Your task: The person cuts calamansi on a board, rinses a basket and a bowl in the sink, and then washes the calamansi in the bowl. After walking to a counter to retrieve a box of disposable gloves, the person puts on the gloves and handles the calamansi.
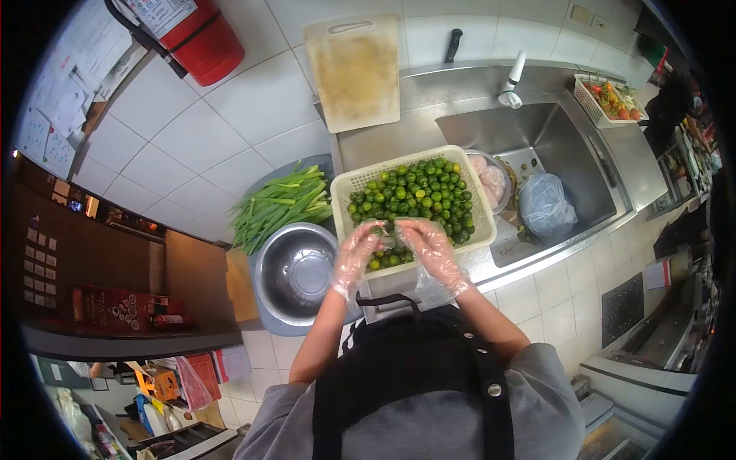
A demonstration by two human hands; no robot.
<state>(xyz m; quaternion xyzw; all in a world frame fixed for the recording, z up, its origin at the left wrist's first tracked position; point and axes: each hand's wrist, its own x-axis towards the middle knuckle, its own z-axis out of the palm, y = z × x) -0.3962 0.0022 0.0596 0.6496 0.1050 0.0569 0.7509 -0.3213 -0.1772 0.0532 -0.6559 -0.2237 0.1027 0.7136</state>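
Observation:
A cream plastic basket [337, 201] full of small green calamansi [414, 192] rests at the sink's left edge. Both my hands are in clear plastic gloves over its near side. My left hand [359, 251] is closed, with a calamansi [377, 230] at its fingertips. Close beside it, my right hand [431, 251] is also closed, its fingertips pinched at a small green calamansi that is partly hidden. A few fruits show between and below my hands. Left of the basket stands a metal bowl [297, 268] with nothing visible in it.
Green leafy stalks [284, 201] lie behind the bowl on a grey tub. The steel sink [586, 146] holds a tied plastic bag [546, 205] and a bowl of pale pieces [491, 178]. A cutting board [354, 73] leans on the wall. A vegetable basket [609, 101] stands far right.

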